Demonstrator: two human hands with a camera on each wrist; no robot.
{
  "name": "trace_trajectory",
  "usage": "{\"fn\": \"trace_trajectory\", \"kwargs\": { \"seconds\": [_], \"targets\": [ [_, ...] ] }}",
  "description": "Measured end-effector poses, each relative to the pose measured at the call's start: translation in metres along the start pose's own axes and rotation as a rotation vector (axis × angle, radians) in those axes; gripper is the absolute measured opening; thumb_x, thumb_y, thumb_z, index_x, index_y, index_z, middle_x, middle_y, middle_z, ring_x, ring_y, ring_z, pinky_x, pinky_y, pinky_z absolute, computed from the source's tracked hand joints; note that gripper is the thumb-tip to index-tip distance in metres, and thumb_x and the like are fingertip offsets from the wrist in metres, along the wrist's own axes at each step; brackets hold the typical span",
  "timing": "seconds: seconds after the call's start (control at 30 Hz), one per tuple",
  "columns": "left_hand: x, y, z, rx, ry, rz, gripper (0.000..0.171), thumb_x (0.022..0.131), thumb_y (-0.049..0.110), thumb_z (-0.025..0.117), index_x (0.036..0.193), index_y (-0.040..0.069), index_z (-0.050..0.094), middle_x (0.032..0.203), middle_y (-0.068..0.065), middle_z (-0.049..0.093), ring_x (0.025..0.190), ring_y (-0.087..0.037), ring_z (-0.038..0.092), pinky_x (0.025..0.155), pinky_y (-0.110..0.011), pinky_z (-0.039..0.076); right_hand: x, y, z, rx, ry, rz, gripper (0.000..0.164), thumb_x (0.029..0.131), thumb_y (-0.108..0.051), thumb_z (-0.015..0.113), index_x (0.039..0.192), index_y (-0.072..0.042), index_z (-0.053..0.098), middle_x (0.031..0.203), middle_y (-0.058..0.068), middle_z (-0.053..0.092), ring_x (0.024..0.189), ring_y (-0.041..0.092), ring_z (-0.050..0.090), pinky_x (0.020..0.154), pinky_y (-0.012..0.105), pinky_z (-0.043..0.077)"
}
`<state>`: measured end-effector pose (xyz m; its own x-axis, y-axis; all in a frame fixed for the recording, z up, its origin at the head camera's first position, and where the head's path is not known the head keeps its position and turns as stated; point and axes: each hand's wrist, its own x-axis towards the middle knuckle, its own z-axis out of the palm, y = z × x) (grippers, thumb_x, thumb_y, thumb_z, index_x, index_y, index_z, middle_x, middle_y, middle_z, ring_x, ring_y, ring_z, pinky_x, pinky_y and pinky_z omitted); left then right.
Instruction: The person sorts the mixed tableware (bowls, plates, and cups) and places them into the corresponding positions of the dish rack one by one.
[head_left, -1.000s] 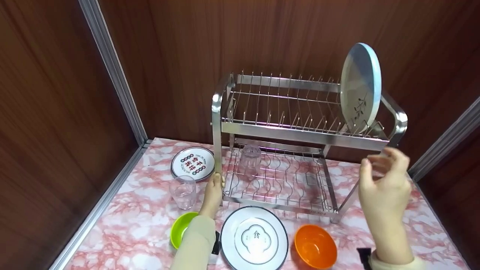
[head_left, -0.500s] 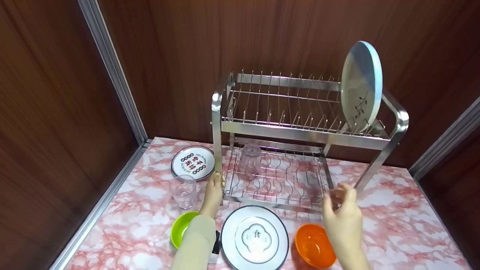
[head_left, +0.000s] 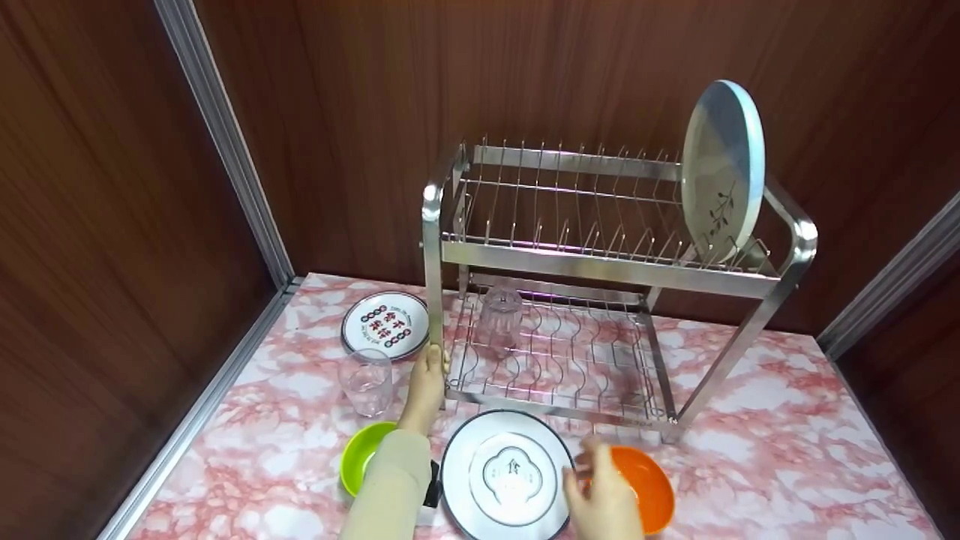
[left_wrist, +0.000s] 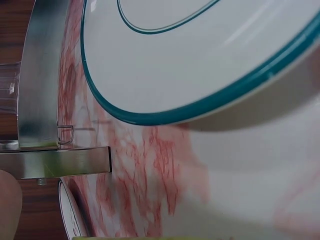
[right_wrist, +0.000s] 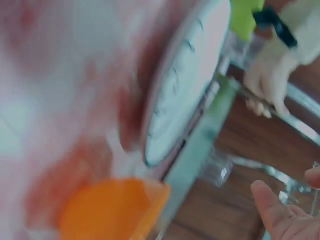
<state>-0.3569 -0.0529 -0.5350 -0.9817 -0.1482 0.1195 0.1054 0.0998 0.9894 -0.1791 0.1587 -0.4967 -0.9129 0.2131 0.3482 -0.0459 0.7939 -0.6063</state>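
Observation:
My left hand (head_left: 425,390) grips the front left post of the silver two-tier dish rack (head_left: 611,268), low down near the bottom tier. My right hand (head_left: 606,501) hovers between a large white plate (head_left: 499,461) with a dark rim and an orange bowl (head_left: 651,491), overlapping both in the head view. Its fingers are loosely bent and hold nothing; in the right wrist view the fingertips (right_wrist: 263,192) are apart. The plate lies face up before the rack. A blue-rimmed plate (head_left: 724,176) stands upright at the top tier's right end.
An upturned clear glass (head_left: 501,319) stands on the lower tier, at the left. Left of the rack are a small printed plate (head_left: 386,324), another clear glass (head_left: 367,386) and a green bowl (head_left: 360,457), partly behind the left sleeve. Wood-pattern walls close in the back and sides.
My right hand has come down and left from beside the rack's right post to over the orange bowl and the plate's edge. The left hand keeps its grip on the post.

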Motion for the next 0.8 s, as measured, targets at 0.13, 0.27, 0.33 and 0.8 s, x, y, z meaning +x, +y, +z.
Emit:
{"fn": "trace_trajectory", "kwargs": {
  "seconds": [0.13,0.27,0.33,0.8],
  "targets": [
    [0.001,0.001,-0.002,-0.015,-0.005,-0.008,0.044,0.092,0.038,0.024,0.09,-0.002,0.043,0.071,0.001,0.04,0.066,-0.012,0.037,0.07,-0.025,0.033,-0.013,0.001,0.012,-0.134,-0.115,0.031,0.026,0.072,-0.017,0.065,0.092,-0.009,0.049,0.06,-0.001,0.052,0.049,0.01,0.047,0.046,0.026,0.036],
    [-0.004,0.013,-0.004,-0.034,-0.002,-0.014,0.035,0.095,0.028,0.025,0.085,-0.001,0.042,0.071,-0.002,0.041,0.065,-0.013,0.037,0.069,-0.026,0.033,-0.022,0.005,0.024,-0.253,-0.235,0.139,0.029,0.071,-0.02,0.066,0.084,-0.007,0.044,0.054,0.009,0.052,0.047,0.027,0.051,0.044,0.038,0.036],
    [-0.006,0.016,-0.004,-0.044,-0.003,-0.007,0.035,0.094,0.028,0.025,0.084,0.0,0.042,0.07,-0.002,0.04,0.065,-0.013,0.037,0.068,-0.026,0.033,-0.025,0.01,0.032,-0.296,-0.259,0.181,0.031,0.07,-0.017,0.067,0.085,-0.004,0.043,0.056,0.016,0.054,0.05,0.033,0.053,0.046,0.042,0.038],
    [0.002,-0.002,0.0,-0.042,0.006,-0.014,0.04,0.092,0.037,0.025,0.083,0.002,0.043,0.068,0.003,0.039,0.065,-0.011,0.037,0.069,-0.025,0.033,-0.029,0.035,0.059,-0.293,-0.37,0.371,0.028,0.076,-0.014,0.059,0.09,0.001,0.04,0.06,0.018,0.055,0.054,0.032,0.054,0.052,0.043,0.041]
  ]
}}
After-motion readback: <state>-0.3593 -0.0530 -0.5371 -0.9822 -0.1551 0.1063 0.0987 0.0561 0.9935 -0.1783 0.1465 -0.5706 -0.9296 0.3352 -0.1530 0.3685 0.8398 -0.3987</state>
